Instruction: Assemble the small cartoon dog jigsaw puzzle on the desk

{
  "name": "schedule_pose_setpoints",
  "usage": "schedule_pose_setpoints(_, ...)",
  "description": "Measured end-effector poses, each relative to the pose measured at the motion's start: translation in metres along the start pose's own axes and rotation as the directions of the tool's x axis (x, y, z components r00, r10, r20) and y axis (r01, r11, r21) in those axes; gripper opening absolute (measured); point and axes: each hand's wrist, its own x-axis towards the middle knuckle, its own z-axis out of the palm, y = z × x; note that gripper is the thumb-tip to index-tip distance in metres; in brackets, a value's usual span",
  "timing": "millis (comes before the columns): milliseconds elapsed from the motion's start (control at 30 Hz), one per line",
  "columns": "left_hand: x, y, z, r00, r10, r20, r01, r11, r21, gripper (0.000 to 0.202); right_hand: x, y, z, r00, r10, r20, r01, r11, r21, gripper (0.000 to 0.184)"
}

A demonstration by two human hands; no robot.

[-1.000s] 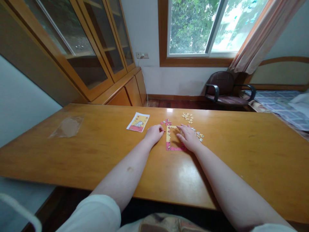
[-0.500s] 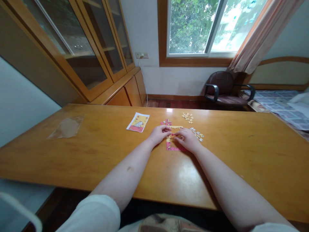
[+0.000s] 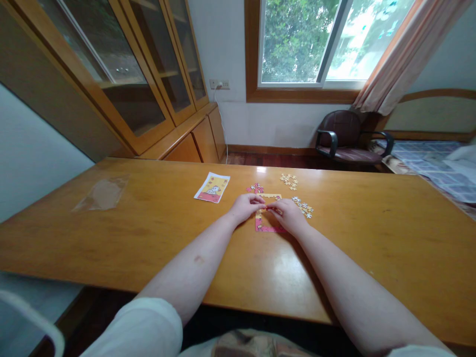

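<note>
Over the partly built jigsaw frame point(image 3: 269, 229), which has a pink bottom edge and yellow upper parts, my two hands meet. My left hand point(image 3: 248, 207) is closed in a pinch at the frame's left side. My right hand point(image 3: 288, 213) comes in from the right with thumb and fingers pinched together. Between the fingertips shows a small reddish jigsaw piece point(image 3: 266, 208), mostly hidden by the fingers. Behind my left hand lies a small pile of pink jigsaw pieces point(image 3: 255, 188). White and yellowish jigsaw pieces point(image 3: 304, 207) lie just right of my right hand.
Yellow jigsaw pieces point(image 3: 289, 180) lie near the table's far edge. A picture card point(image 3: 212, 188) rests left of the frame, and a clear plastic bag point(image 3: 102, 194) lies farther left on the wooden table point(image 3: 178, 223). Beyond stand a chair point(image 3: 342, 134) and a glass-fronted cabinet point(image 3: 148, 99).
My right fingertips have moved slightly left and closed in toward my left fingertips around the reddish piece. The loose pieces and the card have not moved on the table.
</note>
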Motion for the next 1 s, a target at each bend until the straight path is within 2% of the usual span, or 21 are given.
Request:
schedule_pose_setpoints(233, -0.002, 0.002, -0.003, 1.0, 0.0, 0.002, 0.0, 0.999, 0.051, 0.023, 0.002, -0.008, -0.004, 0.975, 0.218, 0.033, -0.22, 0.961, 0.169, 0.015)
schedule_pose_setpoints(367, -0.002, 0.001, -0.009, 0.991, 0.131, -0.009, -0.125, 0.966, 0.226, 0.027, 0.001, -0.01, -0.006, 0.95, 0.311, 0.038, -0.31, 0.918, 0.246, 0.016)
schedule_pose_setpoints(467, -0.003, 0.003, -0.01, 0.991, 0.124, 0.044, -0.131, 0.93, 0.343, 0.028, 0.002, -0.011, -0.006, 0.949, 0.313, 0.043, -0.314, 0.917, 0.244, 0.016)
schedule_pose_setpoints(600, -0.005, 0.007, -0.008, 0.993, 0.107, 0.043, -0.115, 0.922, 0.371, 0.026, 0.002, -0.012, -0.008, 0.962, 0.272, 0.013, -0.27, 0.944, 0.19, 0.015)
schedule_pose_setpoints(767, -0.005, 0.008, -0.007, 0.997, 0.072, -0.006, -0.067, 0.958, 0.278, 0.027, 0.001, -0.011, -0.008, 0.993, 0.06, -0.098, -0.047, 0.99, 0.131, 0.01)
schedule_pose_setpoints(867, -0.004, 0.008, -0.008, 0.999, 0.044, -0.009, -0.041, 0.974, 0.222, 0.029, 0.0, -0.009, -0.005, 0.986, -0.038, -0.165, 0.058, 0.991, 0.117, 0.006)
schedule_pose_setpoints(1000, -0.005, 0.008, -0.005, 1.0, 0.025, -0.005, -0.023, 0.981, 0.195, 0.029, -0.001, -0.005, -0.002, 0.976, -0.095, -0.199, 0.116, 0.988, 0.1, 0.008)
